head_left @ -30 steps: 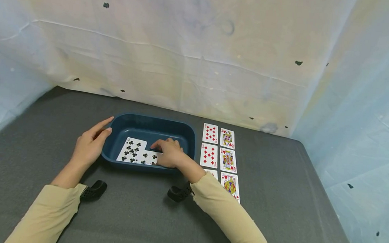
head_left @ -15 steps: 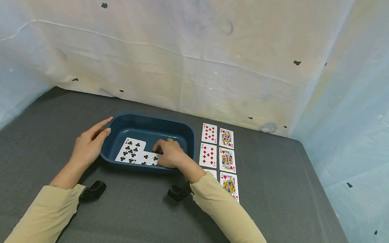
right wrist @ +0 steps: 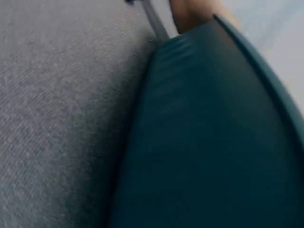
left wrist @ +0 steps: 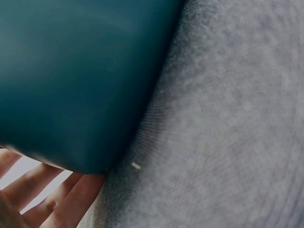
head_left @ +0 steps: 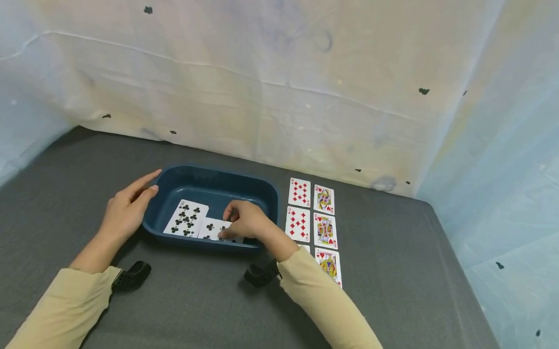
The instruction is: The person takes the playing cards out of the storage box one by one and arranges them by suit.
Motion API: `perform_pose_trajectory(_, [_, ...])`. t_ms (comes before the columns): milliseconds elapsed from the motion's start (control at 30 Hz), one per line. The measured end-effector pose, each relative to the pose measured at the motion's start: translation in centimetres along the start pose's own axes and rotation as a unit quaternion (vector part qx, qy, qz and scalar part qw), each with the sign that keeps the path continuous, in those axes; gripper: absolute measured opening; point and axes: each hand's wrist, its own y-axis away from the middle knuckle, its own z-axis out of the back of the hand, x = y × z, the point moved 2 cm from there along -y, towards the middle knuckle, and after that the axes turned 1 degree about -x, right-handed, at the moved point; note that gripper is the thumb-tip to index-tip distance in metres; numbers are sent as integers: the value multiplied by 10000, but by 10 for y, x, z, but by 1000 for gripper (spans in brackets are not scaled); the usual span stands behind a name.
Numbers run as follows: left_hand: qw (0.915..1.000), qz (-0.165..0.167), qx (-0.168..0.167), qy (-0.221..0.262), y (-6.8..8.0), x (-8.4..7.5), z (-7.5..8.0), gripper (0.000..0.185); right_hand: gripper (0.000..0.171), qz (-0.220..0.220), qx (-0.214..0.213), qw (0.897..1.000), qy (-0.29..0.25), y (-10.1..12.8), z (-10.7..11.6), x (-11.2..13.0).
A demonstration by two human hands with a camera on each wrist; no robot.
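Since a second ago the right hand (head_left: pixel 244 221) has drawn back toward the near wall of the blue tub (head_left: pixel 268 191), its curled fingertips now pinching the small clubs card (head_left: pixel 211 228) — it lies beside the nine of clubs (head_left: pixel 186 218) inside. Left hand (head_left: pixel 126 208) rests with straight fingers against the tub's left wall, holding nothing.

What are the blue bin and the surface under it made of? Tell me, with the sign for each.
Blue bin: likely moulded plastic, going by its smooth, faintly glossy walls and rounded corners. Grey surface: seemingly woven fabric or felt, matte, with fine weave visible in the left wrist view.
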Motion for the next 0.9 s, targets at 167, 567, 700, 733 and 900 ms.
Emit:
perform_pose_trajectory(167, [10000, -2, 30, 15, 1, 0, 0, 51, 14, 445, 12, 9946, -936, 3, 4, -1])
perform_pose_trajectory(567, [10000, 32, 67, -18, 0, 1, 1, 50, 26, 954, -1154, 9644, -2182, 12, 15, -3])
perform_pose_trajectory(700, [10000, 45, 85, -21, 0, 0, 1, 51, 33, 1082, -1278, 9478, -2713, 15, 20, -7])
perform_pose_trajectory(733, [10000, 42, 84, -24, 0, 0, 0, 51, 35, 1148, -1284, 9447, -2789, 16, 21, -8])
perform_pose_trajectory(900, [10000, 27, 83, 7, -1, 1, 0, 51, 45, 1476, -1317, 9278, -3165, 21, 31, -15])
